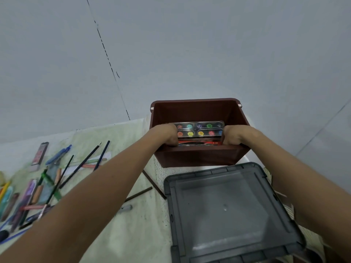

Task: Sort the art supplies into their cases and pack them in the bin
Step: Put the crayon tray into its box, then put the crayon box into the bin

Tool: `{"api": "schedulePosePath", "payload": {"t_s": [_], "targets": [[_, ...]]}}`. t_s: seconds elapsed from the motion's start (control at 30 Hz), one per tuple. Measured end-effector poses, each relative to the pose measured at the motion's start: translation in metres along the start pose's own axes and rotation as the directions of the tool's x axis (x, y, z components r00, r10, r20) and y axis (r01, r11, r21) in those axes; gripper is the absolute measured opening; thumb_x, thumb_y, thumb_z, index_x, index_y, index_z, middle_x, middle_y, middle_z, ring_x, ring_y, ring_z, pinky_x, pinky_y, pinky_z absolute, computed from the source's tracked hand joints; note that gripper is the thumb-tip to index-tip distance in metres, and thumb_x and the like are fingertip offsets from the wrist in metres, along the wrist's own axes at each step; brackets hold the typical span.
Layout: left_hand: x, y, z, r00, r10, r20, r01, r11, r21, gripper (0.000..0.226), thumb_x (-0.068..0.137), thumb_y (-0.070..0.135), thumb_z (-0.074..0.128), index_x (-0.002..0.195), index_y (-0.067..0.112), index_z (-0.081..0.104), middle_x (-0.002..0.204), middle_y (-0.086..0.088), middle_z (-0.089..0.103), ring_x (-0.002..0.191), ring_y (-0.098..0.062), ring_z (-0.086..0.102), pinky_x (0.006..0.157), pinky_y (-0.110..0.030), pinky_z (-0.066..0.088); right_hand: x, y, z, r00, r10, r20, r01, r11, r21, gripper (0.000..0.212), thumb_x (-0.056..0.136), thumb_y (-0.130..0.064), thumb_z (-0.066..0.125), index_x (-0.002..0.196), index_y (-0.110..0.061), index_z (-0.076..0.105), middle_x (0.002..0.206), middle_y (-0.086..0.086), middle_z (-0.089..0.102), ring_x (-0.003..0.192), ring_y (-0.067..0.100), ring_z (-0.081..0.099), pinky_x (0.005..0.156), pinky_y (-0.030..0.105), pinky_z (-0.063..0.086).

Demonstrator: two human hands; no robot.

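1. While both bare arms reached far across the worktop (133, 234), the left hand (167, 134) and the right hand (234, 135) were down inside the brown bin (199, 158).
2. Each hand gripped one end of a clear-lidded watercolour paint case (199, 129), the left at its left end and the right at its right end.
3. Fingers of both hands were curled and clamped on the case, their tips hidden below it.
4. Round pans of paint in red, teal, blue, green, orange and yellow showed through the lid.
5. Just nearer than the paint case, a flat red case (199, 143) lay inside the bin, between the two hands.
6. On the near side of the bin, just beside it, a grey translucent lid (228, 209) lay flat on the worktop.
7. To the left, loose pencils (81, 164), pens and brushes were scattered over a pale stained cloth (121, 141).
8. A blue pen (58, 154) and a narrow dark case (39, 154) lay at the far left of that scatter.
9. Two dark sticks (153, 185) lay between the scatter and the grey lid.
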State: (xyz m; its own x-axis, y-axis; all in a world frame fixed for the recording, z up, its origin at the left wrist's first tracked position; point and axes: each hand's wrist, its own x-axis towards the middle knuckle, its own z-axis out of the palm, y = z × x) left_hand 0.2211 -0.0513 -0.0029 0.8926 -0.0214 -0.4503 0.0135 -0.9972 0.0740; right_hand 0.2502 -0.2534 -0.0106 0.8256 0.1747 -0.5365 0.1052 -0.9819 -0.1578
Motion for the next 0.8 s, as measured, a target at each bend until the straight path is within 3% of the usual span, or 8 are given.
{"api": "schedulePosePath", "payload": {"t_s": [0.13,0.27,0.37,0.47,0.6,0.8], "targets": [[0.003,-0.001,0.004,1.0,0.026,0.006,-0.026,0.999,0.036,0.04,0.093,0.022,0.058,0.131,0.008,0.053,0.123,-0.011,0.059,0.11,-0.025,0.056,0.094,-0.031,0.045,0.001,-0.002,0.0,1.0,0.003,0.001,-0.003,1.0,-0.002,0.033,0.089,-0.016,0.061,0.119,-0.005,0.062,0.117,0.013,0.064,0.105,0.028,0.062,0.095,0.036,0.05],[0.001,-0.007,0.001,0.981,0.187,0.061,-0.192,0.976,0.1,0.042,0.093,0.006,0.051,0.131,0.021,0.058,0.132,-0.007,0.054,0.115,-0.026,0.052,0.094,-0.032,0.045,0.003,0.0,0.003,1.0,-0.021,-0.011,0.021,0.999,0.049,0.031,0.087,-0.01,0.063,0.118,-0.005,0.064,0.113,0.011,0.064,0.103,0.028,0.061,0.088,0.031,0.049],[-0.001,-0.013,-0.007,0.955,0.295,-0.011,-0.287,0.936,0.205,0.044,0.089,0.004,0.059,0.126,0.027,0.062,0.13,-0.005,0.055,0.113,-0.025,0.054,0.093,-0.032,0.048,0.006,0.002,0.007,0.997,-0.005,-0.079,0.011,0.997,0.08,0.039,0.083,-0.01,0.069,0.121,-0.007,0.062,0.115,0.012,0.064,0.103,0.026,0.061,0.086,0.029,0.048],[-0.003,-0.018,-0.008,0.957,0.285,-0.059,-0.252,0.913,0.322,0.04,0.086,0.014,0.065,0.125,0.023,0.063,0.121,-0.004,0.061,0.105,-0.023,0.058,0.091,-0.032,0.051,0.01,0.001,0.008,0.992,0.002,-0.125,0.007,0.997,0.072,0.041,0.082,-0.013,0.071,0.122,-0.008,0.062,0.117,0.012,0.064,0.103,0.025,0.061,0.083,0.027,0.048],[-0.004,-0.014,0.003,0.967,0.244,-0.068,-0.19,0.876,0.442,0.032,0.095,0.024,0.054,0.127,0.016,0.057,0.119,-0.007,0.063,0.106,-0.024,0.06,0.09,-0.035,0.051,0.012,-0.002,0.01,0.994,-0.02,-0.111,0.02,1.0,-0.001,0.042,0.085,-0.01,0.066,0.127,-0.008,0.059,0.123,0.014,0.061,0.109,0.028,0.06,0.092,0.03,0.048],[0.004,-0.012,0.005,0.973,0.228,-0.049,-0.183,0.878,0.442,0.033,0.096,0.024,0.053,0.127,0.016,0.056,0.12,-0.007,0.062,0.108,-0.025,0.06,0.093,-0.038,0.051,0.015,0.0,0.01,0.996,-0.083,-0.044,0.084,0.996,0.007,0.039,0.084,-0.008,0.068,0.122,-0.013,0.065,0.119,0.009,0.064,0.104,0.025,0.06,0.088,0.027,0.046]]}}
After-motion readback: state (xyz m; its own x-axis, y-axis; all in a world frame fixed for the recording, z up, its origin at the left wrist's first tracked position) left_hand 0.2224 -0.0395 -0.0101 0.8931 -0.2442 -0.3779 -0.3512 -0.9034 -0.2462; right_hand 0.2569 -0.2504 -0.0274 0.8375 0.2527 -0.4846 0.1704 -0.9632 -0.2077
